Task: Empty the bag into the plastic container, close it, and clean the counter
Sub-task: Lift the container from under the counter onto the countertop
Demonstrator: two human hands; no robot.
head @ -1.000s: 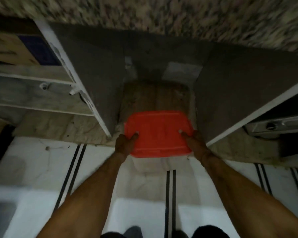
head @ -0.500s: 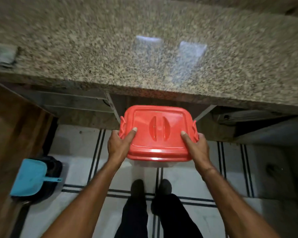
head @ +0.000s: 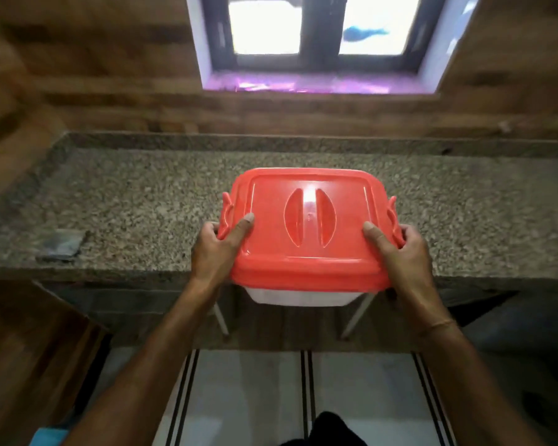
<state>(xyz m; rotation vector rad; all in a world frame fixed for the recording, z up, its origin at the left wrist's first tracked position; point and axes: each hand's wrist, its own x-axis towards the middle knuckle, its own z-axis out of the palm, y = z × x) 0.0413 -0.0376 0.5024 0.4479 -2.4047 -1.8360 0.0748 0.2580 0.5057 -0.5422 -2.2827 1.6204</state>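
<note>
I hold a plastic container [head: 306, 297] with a translucent white body and a red lid [head: 306, 226] shut on top, in the air over the front edge of the speckled granite counter [head: 142, 201]. My left hand [head: 216, 249] grips its left side, thumb on the lid. My right hand [head: 400, 252] grips its right side the same way. The lid has two side clips and a recessed handle in the middle. No bag is in view.
A small grey cloth or pad [head: 62, 244] lies on the counter at the left near the front edge. A window [head: 316, 37] sits above the wood-panelled back wall. Below the counter are open cabinet doors and a tiled floor [head: 255, 397].
The container has come up from the cabinet below the counter to counter height. My view has tilted up from the floor to the counter and window. Both hands kept their grip.
</note>
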